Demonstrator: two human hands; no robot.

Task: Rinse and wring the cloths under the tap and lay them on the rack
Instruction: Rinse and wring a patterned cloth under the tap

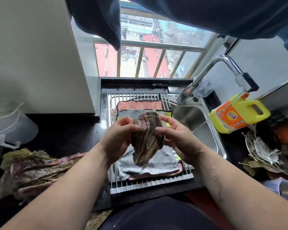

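**Arms converged, one grip on each side**

On my feed two bare forearms enter from the lower corners and converge toward the middle; the left forearm [65,188] runs up from the bottom left, the right forearm [236,188] from the bottom right, with water droplets on its skin; the wrists sit roughly level. The left hand [118,135] faces inward, fingers curled, pinching the left edge of the striped cloth [148,138]; the right hand [178,135] faces it, thumb on the cloth's right edge, fingers loosely curved and slightly spread behind its top; the hands stay apart, the cloth hanging between them.
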